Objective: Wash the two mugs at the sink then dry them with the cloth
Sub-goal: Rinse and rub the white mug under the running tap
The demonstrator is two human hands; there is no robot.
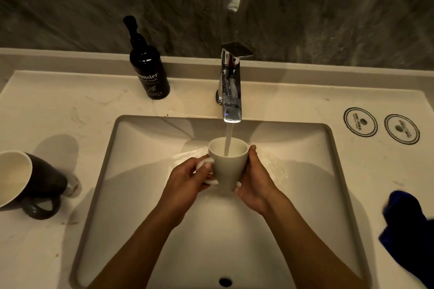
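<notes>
— Where do we have the white mug [227, 166] right now?

— We hold it upright over the sink [141, 148], directly under the faucet [231, 91]. The stream of water [228, 139] falls straight into its open mouth.

— And how do our hands sit on it?

— Our left hand [187, 182] grips the handle side: the fingers curl round the white handle, with the thumb lying across it. Our right hand [254, 183] wraps the opposite wall of the mug, the thumb pressed along the side near the rim and the other fingers curled behind and under the base, so we cannot tell how they lie there.

— What about the second mug?

— The dark mug [30, 183] lies tipped on its side on the counter [58, 110] to the left of the basin, well apart from our hands. Its pale inside faces left and its handle points toward us.

— And the cloth?

— We see the blue cloth [408, 230] bunched on the counter at the right edge of the sink, partly cut off by the frame.

— Anything else around?

— A black hand wash bottle [149, 73] with a pump stands behind the basin, left of the faucet. Two round coasters [360, 122] lie side by side on the counter at the far right.
</notes>
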